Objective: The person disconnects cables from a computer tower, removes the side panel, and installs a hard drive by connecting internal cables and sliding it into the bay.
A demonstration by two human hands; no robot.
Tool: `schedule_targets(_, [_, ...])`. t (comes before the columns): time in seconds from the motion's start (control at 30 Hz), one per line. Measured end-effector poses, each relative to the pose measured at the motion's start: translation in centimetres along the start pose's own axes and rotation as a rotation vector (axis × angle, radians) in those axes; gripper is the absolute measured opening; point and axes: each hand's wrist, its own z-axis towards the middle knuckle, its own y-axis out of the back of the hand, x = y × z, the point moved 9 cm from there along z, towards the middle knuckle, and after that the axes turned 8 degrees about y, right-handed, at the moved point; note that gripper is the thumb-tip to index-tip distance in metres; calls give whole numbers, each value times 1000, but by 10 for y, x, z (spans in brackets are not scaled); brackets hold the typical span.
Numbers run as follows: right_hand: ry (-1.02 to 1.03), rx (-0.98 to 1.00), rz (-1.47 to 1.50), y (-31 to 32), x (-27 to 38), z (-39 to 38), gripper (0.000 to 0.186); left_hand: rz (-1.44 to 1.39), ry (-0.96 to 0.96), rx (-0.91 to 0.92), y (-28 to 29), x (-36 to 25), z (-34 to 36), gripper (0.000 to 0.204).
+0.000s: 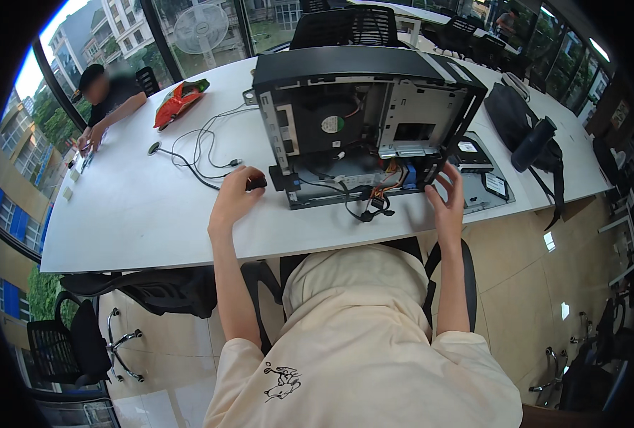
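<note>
Cream T-shirt (374, 349) closest; at twelve o'clock, an opened black computer case (363, 118) sits on the desk (139, 203). Toward eleven, the left hand (233, 197) pinches a small black part (257, 183); toward one, the right hand (448, 198) curls at the case's corner, whether gripping I can't tell.

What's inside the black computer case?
Inside the case, a round label, a grey metal plate and orange wires show. Whatever lies behind the plate is mostly covered and cannot be seen.
</note>
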Motion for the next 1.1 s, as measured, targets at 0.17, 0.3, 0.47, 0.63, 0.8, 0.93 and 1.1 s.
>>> schedule_targets(0.17, [1,-21,-3,-3,1,1,59,-94,63,-342,2,-1,0,27])
schedule_targets(0.3, [-27,-12,-13,-1,3,3,59,-21,-2,-305,-5,-10,2,25])
schedule_targets(0.47, [-6,-9,29,5,1,1,59,-172,-3,-161,-8,-32,3,29])
schedule_targets(0.63, [6,9,72,47,-17,27,51,-246,-25,-328,13,-55,-11,30])
schedule_targets(0.8, [19,-224,-192,184,-72,93,44,-359,-203,-178,17,-102,-30,49])
schedule_targets(0.93, [-93,-232,-464,256,-141,112,48,-444,-81,-77,4,-103,-30,62])
schedule_targets(1.1, [-172,168,-687,256,-169,111,70,-399,34,-98,-10,-106,-37,66])
